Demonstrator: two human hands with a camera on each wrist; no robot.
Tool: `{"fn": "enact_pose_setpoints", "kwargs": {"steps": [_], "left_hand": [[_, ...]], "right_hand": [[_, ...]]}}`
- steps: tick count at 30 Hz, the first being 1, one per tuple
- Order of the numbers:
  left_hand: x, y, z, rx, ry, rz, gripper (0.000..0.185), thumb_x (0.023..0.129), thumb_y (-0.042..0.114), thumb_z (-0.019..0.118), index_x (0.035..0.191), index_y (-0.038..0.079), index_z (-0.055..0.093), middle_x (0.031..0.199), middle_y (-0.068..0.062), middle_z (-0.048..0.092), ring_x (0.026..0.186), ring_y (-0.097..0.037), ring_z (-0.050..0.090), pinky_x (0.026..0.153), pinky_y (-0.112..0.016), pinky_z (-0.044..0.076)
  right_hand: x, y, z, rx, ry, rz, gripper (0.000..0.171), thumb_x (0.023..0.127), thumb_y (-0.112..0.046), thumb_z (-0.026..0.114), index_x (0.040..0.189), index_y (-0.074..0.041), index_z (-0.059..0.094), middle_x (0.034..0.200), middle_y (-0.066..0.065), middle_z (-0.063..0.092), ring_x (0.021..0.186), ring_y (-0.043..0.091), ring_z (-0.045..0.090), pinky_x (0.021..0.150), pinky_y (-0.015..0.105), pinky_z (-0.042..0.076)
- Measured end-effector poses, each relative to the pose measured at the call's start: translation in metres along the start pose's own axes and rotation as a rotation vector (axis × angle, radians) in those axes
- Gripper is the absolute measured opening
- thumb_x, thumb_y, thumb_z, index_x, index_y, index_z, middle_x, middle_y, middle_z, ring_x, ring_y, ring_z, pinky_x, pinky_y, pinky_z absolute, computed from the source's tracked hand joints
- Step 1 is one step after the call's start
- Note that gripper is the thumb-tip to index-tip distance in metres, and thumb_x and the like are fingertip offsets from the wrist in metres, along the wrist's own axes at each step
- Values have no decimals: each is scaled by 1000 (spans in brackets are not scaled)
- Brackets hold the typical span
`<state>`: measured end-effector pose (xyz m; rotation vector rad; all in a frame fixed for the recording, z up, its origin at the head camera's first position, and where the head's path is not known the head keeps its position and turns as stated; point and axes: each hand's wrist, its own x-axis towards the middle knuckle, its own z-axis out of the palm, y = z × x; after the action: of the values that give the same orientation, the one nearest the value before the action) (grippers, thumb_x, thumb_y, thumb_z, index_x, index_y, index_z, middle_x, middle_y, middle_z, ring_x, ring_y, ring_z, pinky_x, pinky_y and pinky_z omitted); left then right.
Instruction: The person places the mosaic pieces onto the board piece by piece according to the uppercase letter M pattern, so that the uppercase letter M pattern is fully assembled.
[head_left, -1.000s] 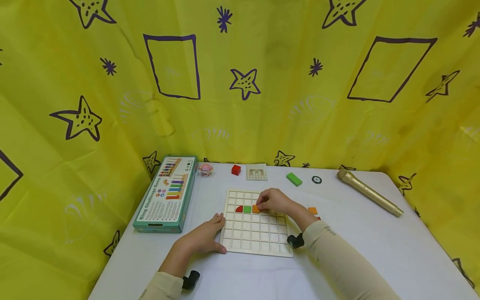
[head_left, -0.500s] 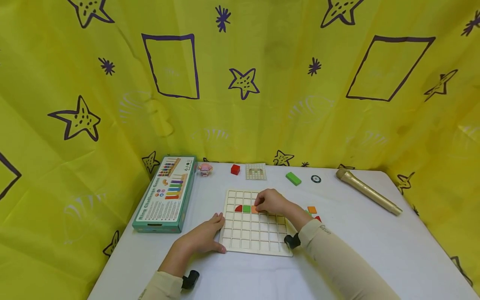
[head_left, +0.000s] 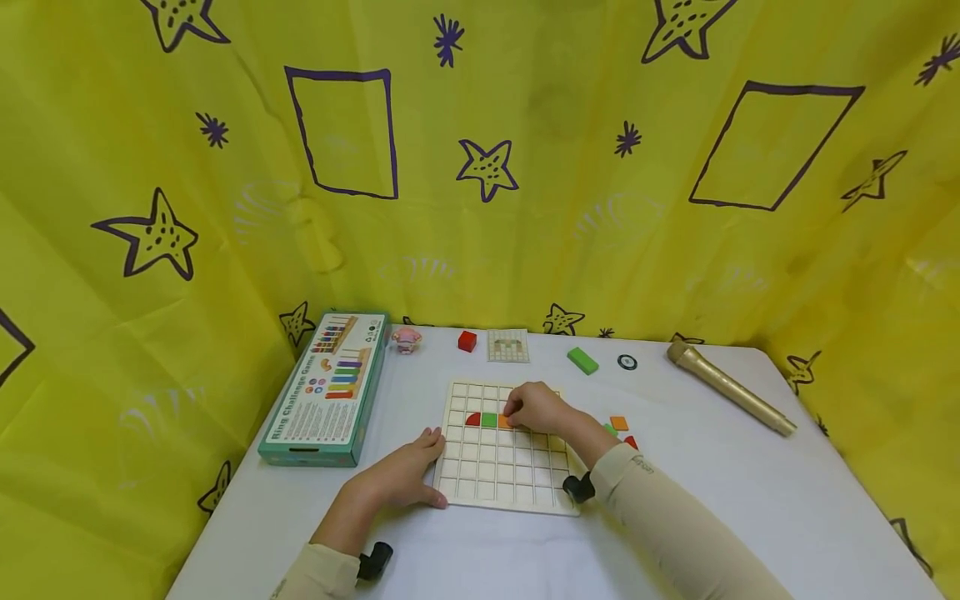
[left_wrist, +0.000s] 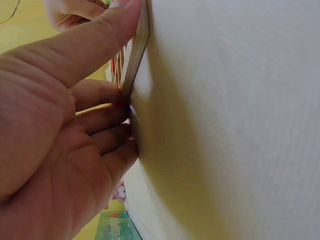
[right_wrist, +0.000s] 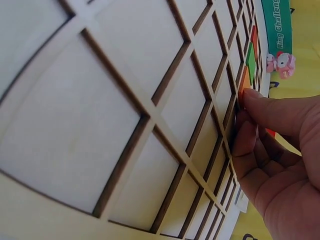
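Orange tile (head_left: 503, 422) stays beside green tile (head_left: 489, 420); I judge it nearly seated. Right hand (head_left: 538, 407) pinches it; left hand (head_left: 401, 477), spread wide, touches the left edge of the board (head_left: 487, 471).

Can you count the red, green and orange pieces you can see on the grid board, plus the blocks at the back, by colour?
Red: 2, the red quarter-circle piece and the red cube
Green: 2, the green square piece and the green rectangular block
Orange: 1, the orange square piece at the right hand
Total: 5

Orange tile (head_left: 503, 422) partly behind the right grip (head_left: 540, 408), markings on the round token (head_left: 627, 362) illegibly small
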<state>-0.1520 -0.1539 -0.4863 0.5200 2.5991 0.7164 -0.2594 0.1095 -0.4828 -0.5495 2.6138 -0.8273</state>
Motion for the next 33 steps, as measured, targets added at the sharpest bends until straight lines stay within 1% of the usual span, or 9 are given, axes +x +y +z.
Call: {"fn": "enact_pose_setpoints", "kwargs": {"steps": [4,13,20,24,28,33], "left_hand": [[0,0,0,4,-1,9,99,76,34,88,152,-5,37,164,-16,25,152,-32,19,120,-50,24],[1,-1,2,14,1,2,100,76,34,88,153,-4,36,164,-15,25,152,-32,19,120,-49,24],[2,-1,3,7,1,-10,101,75,35,88,153,-3,36,164,-14,25,152,-32,18,120,-50,24],[3,-1,3,9,-1,-8,101,75,35,88,153,-3,36,164,-14,25,152,-32,19,120,-50,25],[3,0,4,16,1,-2,101,75,35,88,153,-3,36,164,-15,26,152,-32,19,120,-50,25],[3,0,3,19,4,-6,101,75,35,88,153,-3,37,164,-15,26,152,-32,19,119,-50,25]], "right_hand": [[-1,0,1,0,7,2,6,90,-7,76,86,-11,73,83,-4,67,77,12,58,72,29,52],[0,-1,1,7,-1,20,5,90,-8,75,87,-11,73,84,-5,66,80,14,56,74,29,51],[-2,0,1,-1,0,1,7,90,-8,76,86,-13,73,82,-5,66,78,13,57,74,29,51],[-3,1,0,1,-10,-8,5,90,-10,76,88,-13,73,83,-5,66,80,13,57,76,31,51],[-4,4,-4,23,-21,-23,4,90,-11,76,92,-13,74,86,-6,67,82,13,58,80,33,52],[-5,9,-8,60,-28,-38,4,90,-12,77,92,-15,74,86,-6,67,83,14,57,79,33,51]]}}
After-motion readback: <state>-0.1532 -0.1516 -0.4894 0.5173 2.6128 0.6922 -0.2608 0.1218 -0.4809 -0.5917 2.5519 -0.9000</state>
